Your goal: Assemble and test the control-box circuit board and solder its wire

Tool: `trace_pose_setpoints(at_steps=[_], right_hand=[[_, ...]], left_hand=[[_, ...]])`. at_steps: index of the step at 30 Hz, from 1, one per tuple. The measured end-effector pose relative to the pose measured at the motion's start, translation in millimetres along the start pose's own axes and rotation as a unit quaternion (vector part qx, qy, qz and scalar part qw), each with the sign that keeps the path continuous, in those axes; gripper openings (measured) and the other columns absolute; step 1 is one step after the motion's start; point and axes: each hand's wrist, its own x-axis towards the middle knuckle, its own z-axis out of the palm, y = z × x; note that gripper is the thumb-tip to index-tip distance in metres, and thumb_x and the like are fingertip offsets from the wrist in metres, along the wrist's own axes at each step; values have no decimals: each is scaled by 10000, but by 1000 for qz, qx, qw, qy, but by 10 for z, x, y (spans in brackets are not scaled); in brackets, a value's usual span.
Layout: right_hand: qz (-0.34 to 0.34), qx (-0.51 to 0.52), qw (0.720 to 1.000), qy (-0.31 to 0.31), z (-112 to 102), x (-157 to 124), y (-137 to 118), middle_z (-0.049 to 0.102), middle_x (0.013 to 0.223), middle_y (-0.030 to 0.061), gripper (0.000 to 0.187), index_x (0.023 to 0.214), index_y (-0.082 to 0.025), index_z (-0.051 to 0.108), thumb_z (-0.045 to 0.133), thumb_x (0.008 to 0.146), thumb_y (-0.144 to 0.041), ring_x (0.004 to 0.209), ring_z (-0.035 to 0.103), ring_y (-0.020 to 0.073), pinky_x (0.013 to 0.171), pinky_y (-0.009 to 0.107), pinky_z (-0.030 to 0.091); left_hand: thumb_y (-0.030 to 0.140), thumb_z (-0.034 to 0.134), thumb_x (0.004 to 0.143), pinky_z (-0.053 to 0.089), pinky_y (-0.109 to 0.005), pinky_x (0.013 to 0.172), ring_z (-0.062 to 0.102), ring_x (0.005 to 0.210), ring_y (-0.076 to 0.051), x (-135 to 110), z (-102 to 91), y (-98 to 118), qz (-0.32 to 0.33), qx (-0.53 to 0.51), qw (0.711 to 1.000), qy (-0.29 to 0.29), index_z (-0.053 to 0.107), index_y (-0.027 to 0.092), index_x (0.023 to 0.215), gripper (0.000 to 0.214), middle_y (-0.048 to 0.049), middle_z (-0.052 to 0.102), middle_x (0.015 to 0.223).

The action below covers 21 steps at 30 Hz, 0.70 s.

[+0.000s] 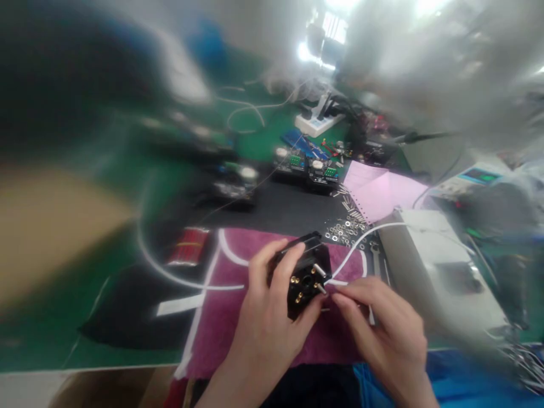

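Note:
My left hand (272, 294) grips a black device housing (306, 280) with its fingers over the top and the thumb at the lower side. The housing's face shows a dark round centre, several brass-coloured inserts, and two silver metal posts (319, 271) sticking out. My right hand (378, 323) is close to the housing's right side, thumb and forefinger pinched together. What that pinch holds, if anything, is too small to tell. A white cable (351, 249) arches from the right to behind the housing. Beneath both hands lies a purple cloth (221, 328) with white edging.
Loose washers and nuts (340, 231) and small metal posts (352, 209) lie beyond the cloth. A wrench (375, 260) rests beside a grey box (446, 255). Further back are circuit boards (323, 171), pink paper (385, 190) and a power strip (317, 123). Red sticks (189, 246) lie left.

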Motion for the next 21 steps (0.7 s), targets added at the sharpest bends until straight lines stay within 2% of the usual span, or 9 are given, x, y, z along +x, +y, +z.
trace_pose_setpoints(at_steps=[4,6,7,8,10,13,17,21], right_hand=[[5,-150,989,-11,-567,237,193,764,904,1,36,1043,-235,751,747,1008,-225,723,706,125,643,252,536],[-54,-230,971,-42,-767,454,354,778,944,12,116,1073,-250,757,767,1002,-341,729,701,147,660,284,519],[-74,-272,957,-76,-819,588,439,788,989,25,139,1091,-252,759,726,1027,-370,759,706,163,706,305,525],[-80,-303,940,-135,-837,734,518,791,1037,52,166,1113,-238,756,669,1058,-368,824,722,190,751,327,529],[-104,-346,909,-206,-776,1040,654,795,1046,83,227,1112,-217,764,610,1077,-380,930,744,243,770,347,525],[-45,-436,839,-321,-524,1433,805,804,1120,110,295,1167,-212,773,544,1094,-384,999,755,268,772,343,512],[-22,-469,806,-361,-174,1676,1000,809,1016,162,360,1020,-152,790,542,1071,-408,912,770,301,708,343,489],[0,-488,786,-379,-30,1705,1157,808,1019,199,341,1047,-128,788,534,1048,-356,871,781,300,704,339,495]], left_hand=[[177,852,824,584,-551,1167,568,1411,-350,10,3,-22,9,4,1000,6,492,265,1535,802,-148,483,1513],[180,842,837,576,-561,1174,570,1408,-351,15,4,-18,16,3,1000,10,488,261,1540,792,-151,488,1512],[177,836,843,568,-560,1185,570,1409,-347,16,4,-13,18,2,1000,10,485,258,1543,787,-152,489,1513],[171,831,849,558,-555,1198,568,1413,-342,16,3,-7,18,1,1000,11,484,252,1545,781,-153,490,1515],[156,822,858,538,-535,1225,568,1418,-327,13,2,7,20,-1,1000,14,489,239,1543,766,-153,492,1516],[147,814,869,530,-503,1242,575,1417,-315,8,1,23,27,-10,999,20,502,221,1532,736,-155,496,1516],[147,805,878,557,-496,1217,585,1411,-324,2,11,26,33,-24,999,27,499,214,1533,726,-165,495,1507],[153,797,882,553,-503,1225,571,1431,-331,-11,22,20,28,-36,999,22,493,229,1542,730,-162,483,1524]])
